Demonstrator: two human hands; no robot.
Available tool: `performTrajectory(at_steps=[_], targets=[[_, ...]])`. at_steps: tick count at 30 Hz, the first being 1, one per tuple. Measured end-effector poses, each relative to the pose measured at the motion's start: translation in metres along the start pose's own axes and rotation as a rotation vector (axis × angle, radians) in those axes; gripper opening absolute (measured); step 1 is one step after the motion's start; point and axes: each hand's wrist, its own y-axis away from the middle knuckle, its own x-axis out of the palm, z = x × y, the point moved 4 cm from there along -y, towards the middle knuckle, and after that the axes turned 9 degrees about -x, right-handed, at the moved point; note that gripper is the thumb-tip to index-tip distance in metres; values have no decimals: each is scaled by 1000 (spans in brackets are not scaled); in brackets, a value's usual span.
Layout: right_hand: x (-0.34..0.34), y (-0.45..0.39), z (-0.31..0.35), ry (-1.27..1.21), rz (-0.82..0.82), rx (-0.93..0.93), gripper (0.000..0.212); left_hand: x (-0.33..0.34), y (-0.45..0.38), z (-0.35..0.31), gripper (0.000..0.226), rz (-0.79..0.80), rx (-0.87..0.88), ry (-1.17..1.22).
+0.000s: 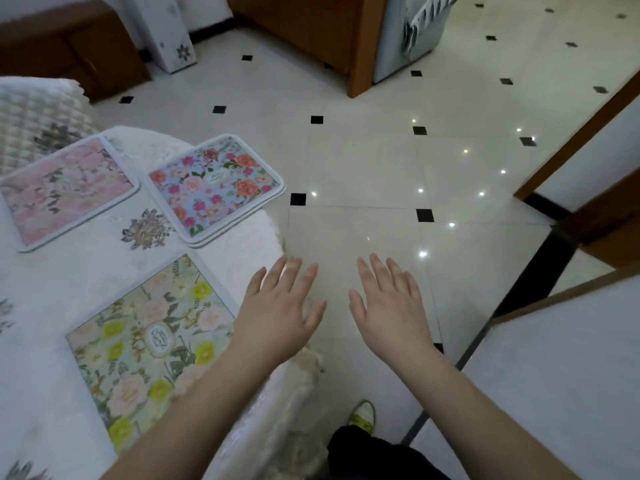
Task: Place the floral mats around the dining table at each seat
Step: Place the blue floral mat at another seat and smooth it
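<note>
**Both hands free, the blue mats lying ahead and to the left**

I am looking down at a table draped in a white tablecloth (62, 306), and both hands are hovering beyond its edge, over the tiled floor (363, 168). The left hand (280, 313) is spreading flat with straight fingers, holding nothing; the right hand (388, 306) is doing the same, also empty.

Three spots on the cloth are carrying floral mats. The green and yellow mat (149, 344) is lying just beside my left wrist, and I am judging that seat as served. The pink mat (65, 192) is lying well to the far left. The blue mat (214, 188) is sitting near the table's rim, forward and left of the left hand; a second border is showing under its near edge, so I am reading it as a small stack rather than one mat, though I cannot tell how many are in it.

That stack is what the next reach is turning on, I think. Its long side is running diagonally, from the near left up toward the far right, and its right corner is overhanging the rim. The left hand is clearly nearer to it; the right would be crossing over.

No containers are showing in this view.
</note>
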Motion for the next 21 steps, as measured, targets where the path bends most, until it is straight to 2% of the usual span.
performTrajectory(at_steps=[6, 10, 15, 21], targets=[[-9, -29, -65, -59, 22, -39, 68, -1, -39, -55, 81, 19, -46, 10], [-18, -48, -98, -66, 15, -38, 65, -5, -60, -79, 77, 26, -84, -19], [-30, -68, -125, -79, -34, -7, 82, -13, -90, -100, 70, 12, -80, -21], [-49, -94, -144, -79, -47, -23, 82, -16, -133, -108, 74, -16, -57, 6]])
